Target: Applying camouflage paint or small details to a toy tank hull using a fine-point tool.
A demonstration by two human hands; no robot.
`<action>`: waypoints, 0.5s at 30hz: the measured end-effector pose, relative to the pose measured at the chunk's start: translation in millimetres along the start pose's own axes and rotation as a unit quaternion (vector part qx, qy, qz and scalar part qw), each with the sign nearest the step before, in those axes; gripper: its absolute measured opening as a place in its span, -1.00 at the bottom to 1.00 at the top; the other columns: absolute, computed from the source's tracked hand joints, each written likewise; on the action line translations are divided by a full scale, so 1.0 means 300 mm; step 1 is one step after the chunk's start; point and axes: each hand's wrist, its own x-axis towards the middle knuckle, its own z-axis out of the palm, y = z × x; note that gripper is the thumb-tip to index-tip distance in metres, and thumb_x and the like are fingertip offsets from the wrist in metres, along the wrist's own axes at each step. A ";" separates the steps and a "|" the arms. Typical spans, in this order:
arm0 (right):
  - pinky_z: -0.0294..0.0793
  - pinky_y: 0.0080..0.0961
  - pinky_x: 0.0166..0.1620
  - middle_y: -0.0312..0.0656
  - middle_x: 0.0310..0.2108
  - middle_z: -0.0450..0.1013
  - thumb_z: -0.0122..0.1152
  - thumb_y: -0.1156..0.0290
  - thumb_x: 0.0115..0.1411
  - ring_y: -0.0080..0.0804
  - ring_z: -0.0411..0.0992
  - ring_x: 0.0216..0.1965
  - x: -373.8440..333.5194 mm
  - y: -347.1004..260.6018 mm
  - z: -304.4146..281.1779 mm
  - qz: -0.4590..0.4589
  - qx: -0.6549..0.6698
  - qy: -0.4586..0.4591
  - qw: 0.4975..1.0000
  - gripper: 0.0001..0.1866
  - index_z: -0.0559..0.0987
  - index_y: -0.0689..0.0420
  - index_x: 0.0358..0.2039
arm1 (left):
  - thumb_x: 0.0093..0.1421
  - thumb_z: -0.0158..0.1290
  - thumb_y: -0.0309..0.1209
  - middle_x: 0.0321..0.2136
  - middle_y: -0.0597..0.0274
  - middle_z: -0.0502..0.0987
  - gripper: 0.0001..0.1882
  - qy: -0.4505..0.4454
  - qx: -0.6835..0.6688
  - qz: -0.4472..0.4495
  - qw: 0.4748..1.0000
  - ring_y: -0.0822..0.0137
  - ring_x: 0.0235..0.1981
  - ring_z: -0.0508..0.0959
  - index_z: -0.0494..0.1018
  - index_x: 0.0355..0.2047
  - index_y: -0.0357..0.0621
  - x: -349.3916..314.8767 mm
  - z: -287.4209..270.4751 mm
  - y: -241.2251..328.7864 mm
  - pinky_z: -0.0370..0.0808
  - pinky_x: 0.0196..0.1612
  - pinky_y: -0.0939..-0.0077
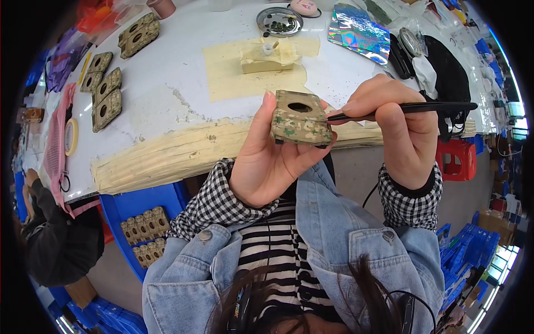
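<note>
My left hand holds up a small camouflage-patterned casing with an oval hole in its upper face. Its fingers wrap round the sides and underneath. My right hand grips black tweezers like a pen. The thin tip meets the casing's right edge, just below the hole; whether it pinches anything is too small to tell. Behind the casing, on yellowish paper, stands a tape-covered block with a tiny white cup on top. Beyond it a round metal dish holds small dark pieces.
More camouflage casings lie at the table's left, and several fill a blue tray below the edge. A tape roll sits far left, near a person's dark sleeve. Shiny holographic sheets and a black pouch lie right.
</note>
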 end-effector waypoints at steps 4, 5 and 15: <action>0.39 -0.59 -0.21 -0.13 -0.37 0.45 -0.07 0.48 0.23 -0.45 0.43 -0.34 0.002 -0.003 0.003 0.008 -0.009 -0.004 1.000 -0.80 0.50 0.35 -0.34 | 0.26 -0.38 0.08 -0.02 -0.09 0.31 -0.33 0.003 0.005 0.006 1.000 0.08 0.00 0.37 0.12 0.10 -0.29 -0.004 0.000 0.001 0.45 0.04 0.34; 0.39 -0.59 -0.22 -0.13 -0.38 0.45 -0.06 0.48 0.23 -0.44 0.43 -0.34 0.004 -0.003 0.004 0.007 -0.016 -0.006 1.000 -0.80 0.50 0.35 -0.34 | 0.27 -0.39 0.06 -0.04 -0.03 0.34 -0.35 0.019 0.024 0.009 0.999 0.12 -0.03 0.40 0.14 0.08 -0.29 -0.004 0.008 0.001 0.46 0.02 0.36; 0.37 -0.58 -0.23 -0.13 -0.41 0.46 -0.01 0.47 0.20 -0.44 0.42 -0.35 0.012 0.002 0.012 -0.007 -0.040 -0.011 0.999 -0.82 0.51 0.33 -0.37 | 0.26 -0.37 0.08 -0.01 -0.09 0.31 -0.33 0.026 -0.002 0.015 1.000 0.09 0.01 0.36 0.13 0.09 -0.30 -0.011 -0.001 0.005 0.45 0.03 0.34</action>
